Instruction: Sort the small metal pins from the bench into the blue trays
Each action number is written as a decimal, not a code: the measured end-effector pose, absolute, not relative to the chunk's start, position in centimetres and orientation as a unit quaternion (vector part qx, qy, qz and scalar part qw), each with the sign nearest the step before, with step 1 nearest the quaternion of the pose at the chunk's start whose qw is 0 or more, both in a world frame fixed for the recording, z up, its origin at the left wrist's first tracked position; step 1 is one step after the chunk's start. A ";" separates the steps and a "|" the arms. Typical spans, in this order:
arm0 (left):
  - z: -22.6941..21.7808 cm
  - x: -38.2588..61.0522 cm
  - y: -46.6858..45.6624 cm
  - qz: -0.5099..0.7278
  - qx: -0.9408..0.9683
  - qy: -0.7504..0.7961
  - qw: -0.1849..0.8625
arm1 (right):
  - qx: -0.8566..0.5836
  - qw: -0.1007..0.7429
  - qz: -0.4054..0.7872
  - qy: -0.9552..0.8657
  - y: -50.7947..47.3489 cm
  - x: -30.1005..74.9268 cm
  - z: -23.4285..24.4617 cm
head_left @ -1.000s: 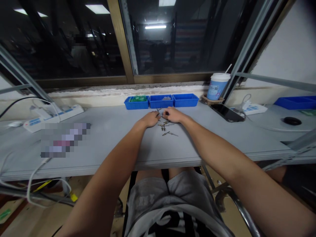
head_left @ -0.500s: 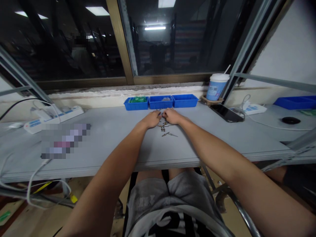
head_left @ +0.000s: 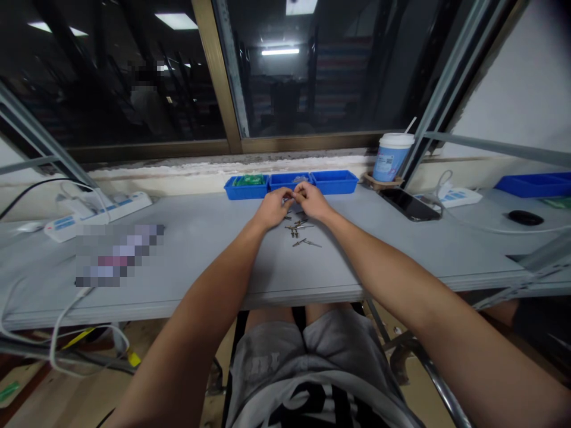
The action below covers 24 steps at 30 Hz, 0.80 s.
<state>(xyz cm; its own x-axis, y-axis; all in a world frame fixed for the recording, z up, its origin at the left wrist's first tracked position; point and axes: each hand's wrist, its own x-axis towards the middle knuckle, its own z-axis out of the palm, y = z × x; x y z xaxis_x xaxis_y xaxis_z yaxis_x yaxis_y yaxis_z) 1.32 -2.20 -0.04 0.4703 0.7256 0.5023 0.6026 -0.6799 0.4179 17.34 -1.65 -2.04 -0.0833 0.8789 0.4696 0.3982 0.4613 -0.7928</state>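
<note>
Metal pins [head_left: 294, 227] lie near left hand [head_left: 273, 208] and right hand [head_left: 313, 202], whose hidden grips I cannot tell.

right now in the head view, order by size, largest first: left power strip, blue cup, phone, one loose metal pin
1. Left power strip
2. Blue cup and phone: too close to rank
3. Loose metal pin
</note>
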 end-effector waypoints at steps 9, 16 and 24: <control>0.0 1.2 -2.0 0.316 0.838 0.438 0.075 | -0.463 0.518 0.278 -0.663 -2.3 17.0 -1.5; 0.1 0.9 -2.0 0.298 0.810 0.501 0.065 | -0.450 0.529 0.286 -0.659 -1.9 17.4 -1.5; -0.3 0.9 -1.6 0.311 0.818 0.481 0.057 | -0.467 0.535 0.281 -0.646 -1.9 17.6 -1.6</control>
<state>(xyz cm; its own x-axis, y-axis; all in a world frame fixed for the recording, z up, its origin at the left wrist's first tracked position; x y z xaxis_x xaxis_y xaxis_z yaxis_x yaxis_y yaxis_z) 0.89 -1.61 -0.33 0.3440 0.8220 0.4539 0.7517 -0.5307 0.3914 17.58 -1.86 -1.58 0.0077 0.9034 0.4287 0.3027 0.4065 -0.8620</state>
